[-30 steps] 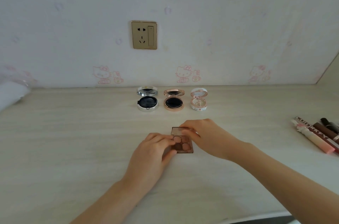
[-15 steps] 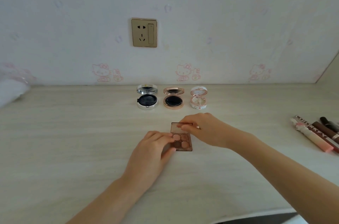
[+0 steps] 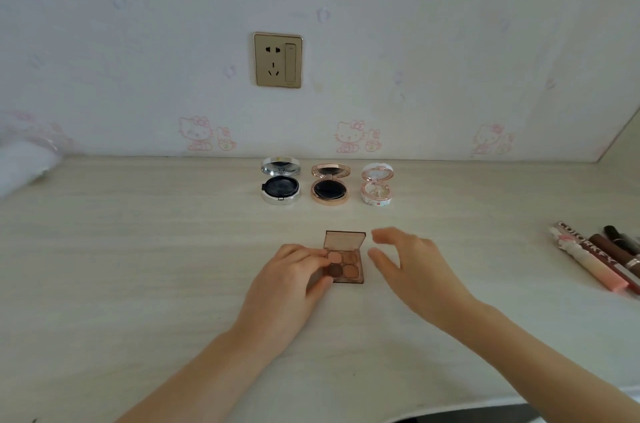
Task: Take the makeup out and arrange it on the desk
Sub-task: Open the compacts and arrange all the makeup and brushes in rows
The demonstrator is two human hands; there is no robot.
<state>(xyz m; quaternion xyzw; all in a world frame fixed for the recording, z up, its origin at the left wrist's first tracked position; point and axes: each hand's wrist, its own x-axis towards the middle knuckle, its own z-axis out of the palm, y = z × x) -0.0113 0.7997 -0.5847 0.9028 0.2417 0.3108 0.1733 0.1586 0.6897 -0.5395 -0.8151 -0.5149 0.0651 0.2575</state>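
A small brown eyeshadow palette [image 3: 346,261] lies on the pale wooden desk [image 3: 138,266] with its clear lid standing open. My left hand [image 3: 294,278] holds the palette's left edge between fingers and thumb. My right hand [image 3: 408,266] hovers just right of the palette, fingers spread and touching nothing. Behind, three open round compacts stand in a row: a silver compact [image 3: 280,185], a rose-gold compact [image 3: 329,184] and a white-and-pink compact [image 3: 377,184].
Several lip products [image 3: 599,259] lie at the desk's right edge. A white bundle [image 3: 24,166] sits at the far left by the wall. A gold wall socket [image 3: 278,60] is above the compacts. The desk's front edge runs near the bottom right.
My right hand opened the palette's lid, then let go and drew back to the right. My left hand stayed on the palette's left side.
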